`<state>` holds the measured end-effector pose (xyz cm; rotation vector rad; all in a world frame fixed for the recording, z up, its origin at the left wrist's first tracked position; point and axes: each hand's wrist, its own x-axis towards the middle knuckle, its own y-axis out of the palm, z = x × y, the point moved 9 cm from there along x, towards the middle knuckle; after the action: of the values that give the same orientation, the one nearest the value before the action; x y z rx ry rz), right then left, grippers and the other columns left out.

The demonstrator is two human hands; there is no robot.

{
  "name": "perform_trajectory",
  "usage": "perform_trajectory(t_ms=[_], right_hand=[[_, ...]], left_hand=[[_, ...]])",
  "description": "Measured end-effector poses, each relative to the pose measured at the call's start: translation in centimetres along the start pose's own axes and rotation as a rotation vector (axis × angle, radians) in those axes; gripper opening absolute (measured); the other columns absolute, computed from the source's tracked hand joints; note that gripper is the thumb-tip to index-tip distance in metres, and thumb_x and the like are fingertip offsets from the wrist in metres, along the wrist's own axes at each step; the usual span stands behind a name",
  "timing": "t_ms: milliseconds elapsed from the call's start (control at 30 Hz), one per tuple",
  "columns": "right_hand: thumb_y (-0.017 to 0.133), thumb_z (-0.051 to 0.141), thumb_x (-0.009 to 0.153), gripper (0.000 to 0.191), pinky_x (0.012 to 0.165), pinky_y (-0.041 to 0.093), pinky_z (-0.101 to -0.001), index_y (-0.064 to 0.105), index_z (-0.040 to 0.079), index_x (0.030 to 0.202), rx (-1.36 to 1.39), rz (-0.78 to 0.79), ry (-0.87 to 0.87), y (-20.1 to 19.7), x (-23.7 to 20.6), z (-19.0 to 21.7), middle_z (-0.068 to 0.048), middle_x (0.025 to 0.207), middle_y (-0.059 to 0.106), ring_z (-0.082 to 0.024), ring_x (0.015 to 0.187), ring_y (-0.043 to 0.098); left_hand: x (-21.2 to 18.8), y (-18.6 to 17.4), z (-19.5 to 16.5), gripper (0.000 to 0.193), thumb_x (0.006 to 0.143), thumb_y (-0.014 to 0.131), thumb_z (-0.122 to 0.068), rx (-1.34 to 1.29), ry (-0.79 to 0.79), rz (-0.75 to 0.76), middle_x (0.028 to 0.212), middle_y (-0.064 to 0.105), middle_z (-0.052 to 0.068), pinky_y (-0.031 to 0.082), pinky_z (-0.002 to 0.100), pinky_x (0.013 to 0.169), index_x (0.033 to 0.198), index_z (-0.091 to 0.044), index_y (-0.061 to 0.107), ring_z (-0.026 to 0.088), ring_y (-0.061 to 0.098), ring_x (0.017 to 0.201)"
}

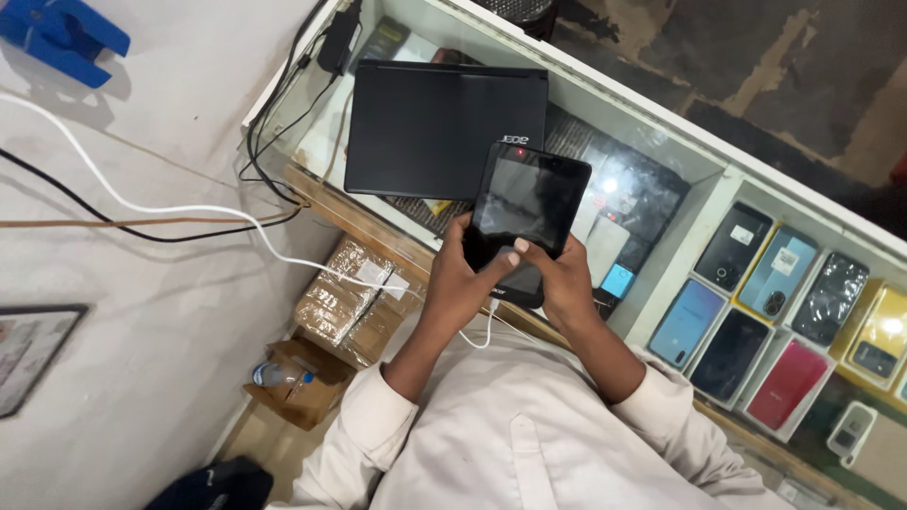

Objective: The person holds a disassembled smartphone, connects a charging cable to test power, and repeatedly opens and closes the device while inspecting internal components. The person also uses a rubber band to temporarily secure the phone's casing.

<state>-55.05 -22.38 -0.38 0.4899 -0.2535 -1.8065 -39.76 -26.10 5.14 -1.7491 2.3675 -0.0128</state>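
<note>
Tablet: we are holding a black tablet (pixel 525 215) in both hands, just above the glass counter (pixel 704 184), its dark screen facing up at us and a small red light showing near its far edge.
Left hand: our left hand (pixel 460 283) is gripping the tablet's near left corner, fingers curling under it, the thumb lying across onto the lower screen.
Right hand: our right hand (pixel 564 280) is clasping the near right side (the fingers are tucked behind, so we cannot see them all).
Cable: a white cable (pixel 189 210) is running from the wall side and looping in under our left hand.
Laptop: a closed black laptop (pixel 442 127) is lying on the counter, just beyond the tablet.
Phones: rows of phones (pixel 765 312) are sitting in compartments under the glass, to our right.
Boxes: taped cardboard boxes (pixel 350 302) are resting below the counter, with a plastic bottle (pixel 279 376) near them.
</note>
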Motion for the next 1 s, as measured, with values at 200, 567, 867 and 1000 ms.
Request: perform_trajectory(t_ms=[200, 567, 867, 1000], right_hand=[[0.076, 0.010, 0.089, 0.033, 0.084, 0.055, -0.0295, 0.064, -0.003, 0.117, -0.018, -0.031, -0.026, 1.2, 0.2, 1.0, -0.008, 0.105, 0.071, -0.014, 0.093, 0.068], [0.073, 0.008, 0.089, 0.033, 0.088, 0.055, -0.0311, 0.064, -0.004, 0.118, -0.006, -0.100, 0.001, 6.0, -2.0, -0.5, -0.010, 0.109, 0.072, -0.018, 0.097, 0.069], [0.073, 0.004, 0.087, 0.038, 0.093, 0.053, -0.0313, 0.062, -0.005, 0.123, 0.009, -0.153, -0.011, 8.2, -4.8, -1.9, -0.010, 0.115, 0.069, -0.019, 0.103, 0.067], [0.073, 0.005, 0.088, 0.040, 0.094, 0.054, -0.0339, 0.060, -0.005, 0.125, 0.062, -0.202, 0.004, 7.7, -6.1, -2.8, -0.012, 0.117, 0.068, -0.021, 0.106, 0.067]], left_hand=[[-0.2, 0.2, -1.0, 0.102, 0.069, 0.089, -0.022, 0.206, 0.050, -0.011, 0.137, 0.051, 0.023, 0.050, 0.040, 0.104, 0.147, 0.006, 0.028, 0.032, 0.057, 0.128], [-1.1, -3.6, -3.0, 0.123, 0.057, 0.091, -0.026, 0.402, 0.141, 0.000, 0.143, 0.042, 0.028, 0.048, 0.048, 0.102, 0.152, 0.004, 0.019, 0.043, 0.051, 0.129], [-2.8, -6.3, -3.1, 0.124, 0.055, 0.091, -0.027, 0.474, 0.233, -0.005, 0.141, 0.045, 0.028, 0.047, 0.054, 0.098, 0.152, 0.003, 0.020, 0.044, 0.054, 0.125], [-3.1, -6.1, -1.9, 0.129, 0.052, 0.093, -0.035, 0.483, 0.153, 0.095, 0.136, 0.048, 0.026, 0.049, 0.052, 0.099, 0.152, 0.002, 0.020, 0.042, 0.056, 0.122]])
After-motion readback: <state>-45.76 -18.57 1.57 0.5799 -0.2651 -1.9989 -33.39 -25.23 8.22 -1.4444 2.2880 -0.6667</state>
